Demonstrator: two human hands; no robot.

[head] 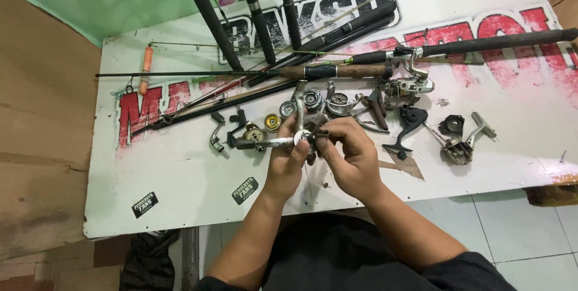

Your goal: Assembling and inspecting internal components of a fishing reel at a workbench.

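Hands are meeting over the middle of the white bench, close to its near edge. The left hand is curling its fingers shut around a small silver reel part, from which a metal shaft is sticking out toward the left. The right hand is closing on the same part from the other side, fingertips pinched against it, so both hands are clamped on the one piece just above the bench top.

Behind the knuckles, reel pieces are lying in a loose row: a brass-coloured spool, a grey spool, a crank handle toward the left, and a black bail arm with a dismantled reel body toward the right. They are crowding the space just beyond the hands, and the hands are hiding whatever sits directly under them.

Farther back, fishing rods are lying across the bench, with three dark rod butts slanting in over the far edge. An orange float is resting near the far left corner. Two black stickers are sitting along the near edge, left of the forearms.
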